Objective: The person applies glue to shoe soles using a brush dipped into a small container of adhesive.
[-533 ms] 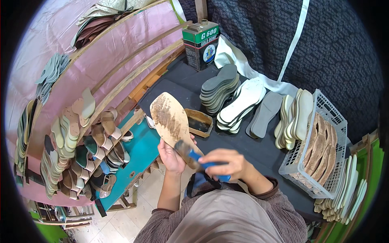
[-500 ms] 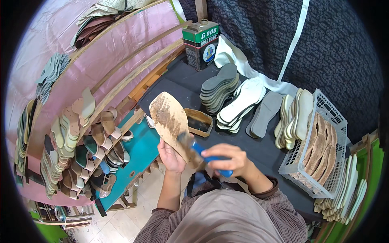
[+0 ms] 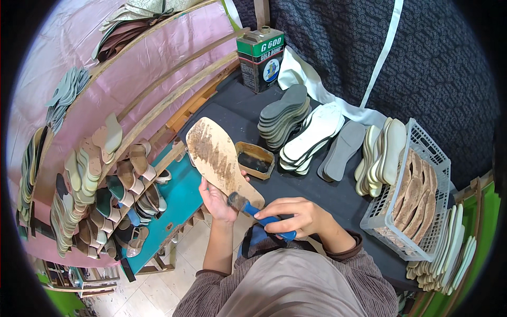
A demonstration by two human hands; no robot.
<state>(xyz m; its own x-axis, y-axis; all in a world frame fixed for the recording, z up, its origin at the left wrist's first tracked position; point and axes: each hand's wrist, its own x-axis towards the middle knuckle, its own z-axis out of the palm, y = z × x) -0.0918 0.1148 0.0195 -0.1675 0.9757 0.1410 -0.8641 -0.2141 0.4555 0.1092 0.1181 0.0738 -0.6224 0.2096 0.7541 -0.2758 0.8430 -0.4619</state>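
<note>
Insole: tan, glue-streaked, tilted toward 11 o'clock above the tabletop.
Left hand: grip closed on its heel.
Right hand: grip closed on blue-handled brush — bristles at heel.
Risk: glue may smear onto the fingers — bristles work beside them.

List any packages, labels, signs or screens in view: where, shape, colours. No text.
Metal can: back of the dark worktable, beside a wooden post; rectangular, with a small spout on top; green band over a dark body.
Can's front label: a round white and blue emblem on the dark face.
White plastic basket: right side of the table; rectangular lattice walls, holding tan insoles.
No signs or screens visible.
</note>
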